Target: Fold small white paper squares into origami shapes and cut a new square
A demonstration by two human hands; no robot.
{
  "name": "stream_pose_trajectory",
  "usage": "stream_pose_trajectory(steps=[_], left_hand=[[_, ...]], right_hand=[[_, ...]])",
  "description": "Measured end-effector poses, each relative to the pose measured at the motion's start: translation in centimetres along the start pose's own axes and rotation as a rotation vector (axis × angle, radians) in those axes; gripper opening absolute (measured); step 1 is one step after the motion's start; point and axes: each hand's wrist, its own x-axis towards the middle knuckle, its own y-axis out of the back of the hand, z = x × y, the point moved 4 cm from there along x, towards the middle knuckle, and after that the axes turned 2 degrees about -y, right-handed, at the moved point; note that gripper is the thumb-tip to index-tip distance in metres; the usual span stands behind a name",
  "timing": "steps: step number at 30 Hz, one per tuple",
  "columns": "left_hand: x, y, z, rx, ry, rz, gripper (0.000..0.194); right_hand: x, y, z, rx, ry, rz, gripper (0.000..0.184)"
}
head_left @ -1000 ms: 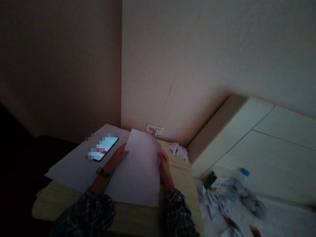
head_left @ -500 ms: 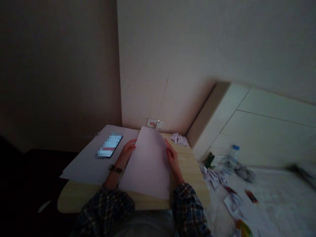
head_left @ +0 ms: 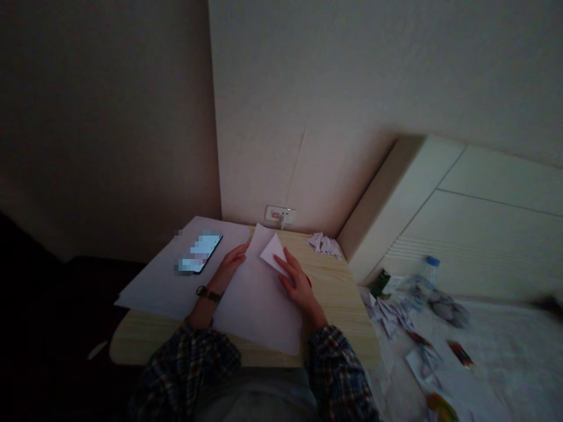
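A white sheet of paper (head_left: 259,310) lies on the small wooden table in front of me. Its far right corner is turned over toward the middle as a pointed flap (head_left: 273,253). My left hand (head_left: 232,264), with a watch on the wrist, pinches the sheet's left edge. On the folded flap rests my right hand (head_left: 297,284), its fingers spread over the paper. A small red thing peeks out beside that hand; I cannot make out what it is. To the left, a phone (head_left: 203,252) with a lit screen lies on larger white sheets (head_left: 153,287).
Folded paper pieces (head_left: 324,244) sit at the far right of the wooden table (head_left: 338,310), below a wall socket (head_left: 280,214). On the bed (head_left: 519,351) at right are a plastic bottle (head_left: 428,275), more folded paper (head_left: 389,316) and wrappers. A headboard (head_left: 497,234) stands behind.
My right hand has moved left from the sheet's right edge, bringing the far right corner over as a flap. My left hand stays at the left edge. The view has shifted slightly.
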Motion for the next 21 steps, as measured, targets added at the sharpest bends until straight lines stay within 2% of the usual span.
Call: stream_pose_trajectory(steps=[8, 14, 18, 21], left_hand=[[-0.2, -0.4, 0.4, -0.030, -0.023, -0.034, 0.033], [-0.5, -1.3, 0.6, -0.050, -0.025, -0.116, 0.033], [-0.4, -1.0, 0.0, -0.061, -0.007, -0.118, 0.035], [-0.2, -0.7, -0.3, -0.077, -0.009, -0.106, 0.035]], right_hand=[[0.3, -0.4, -1.6, -0.033, 0.105, -0.109, 0.050], [0.3, -1.1, -2.3, 0.043, 0.072, -0.163, 0.044], [0.5, -0.9, -1.8, 0.189, 0.006, -0.141, 0.031], [0.6, -0.1, -0.5, 0.350, -0.089, -0.037, 0.034]])
